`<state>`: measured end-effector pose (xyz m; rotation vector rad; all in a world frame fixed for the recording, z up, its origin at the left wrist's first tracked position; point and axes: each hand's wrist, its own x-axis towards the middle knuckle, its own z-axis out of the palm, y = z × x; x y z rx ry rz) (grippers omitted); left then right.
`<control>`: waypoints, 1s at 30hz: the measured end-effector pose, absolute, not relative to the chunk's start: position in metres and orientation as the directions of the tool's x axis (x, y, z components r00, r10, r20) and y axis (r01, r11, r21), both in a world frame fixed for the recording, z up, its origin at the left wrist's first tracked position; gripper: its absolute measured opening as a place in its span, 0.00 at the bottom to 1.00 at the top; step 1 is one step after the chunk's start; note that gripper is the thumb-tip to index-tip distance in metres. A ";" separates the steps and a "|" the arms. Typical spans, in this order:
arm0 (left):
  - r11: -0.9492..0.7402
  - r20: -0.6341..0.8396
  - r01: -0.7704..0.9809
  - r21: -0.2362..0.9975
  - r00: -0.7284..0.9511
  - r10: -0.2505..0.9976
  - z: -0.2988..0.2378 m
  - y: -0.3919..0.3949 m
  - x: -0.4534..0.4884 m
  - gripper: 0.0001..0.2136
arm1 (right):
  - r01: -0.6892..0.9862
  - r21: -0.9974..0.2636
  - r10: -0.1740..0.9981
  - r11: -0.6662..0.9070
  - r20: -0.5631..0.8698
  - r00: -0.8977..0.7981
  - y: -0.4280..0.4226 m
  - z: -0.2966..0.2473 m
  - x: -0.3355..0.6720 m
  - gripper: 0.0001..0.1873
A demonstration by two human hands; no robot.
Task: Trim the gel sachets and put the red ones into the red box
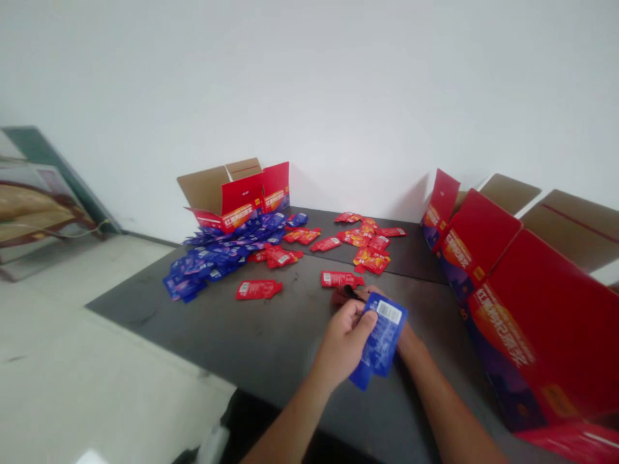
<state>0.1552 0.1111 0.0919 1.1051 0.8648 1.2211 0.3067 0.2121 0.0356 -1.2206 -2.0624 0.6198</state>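
Note:
My left hand is closed on a blue sachet held above the dark table, thumb on its face. Most of my right hand is hidden behind that sachet; its fingers do not show. A red sachet lies just beyond my hands, and another red sachet lies further left. A heap of blue sachets spreads at the far left, spilling from an open red and brown carton. Several red sachets lie scattered at the far middle.
Large open red cartons stand along the table's right side. A white wall rises behind the table. Pale floor lies to the left, with boards leaning at the far left.

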 end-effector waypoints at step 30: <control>-0.450 0.357 0.807 0.384 0.320 0.878 0.035 0.013 0.037 0.21 | 0.643 -0.446 0.780 0.622 0.417 -0.466 0.206 0.050 0.318 0.23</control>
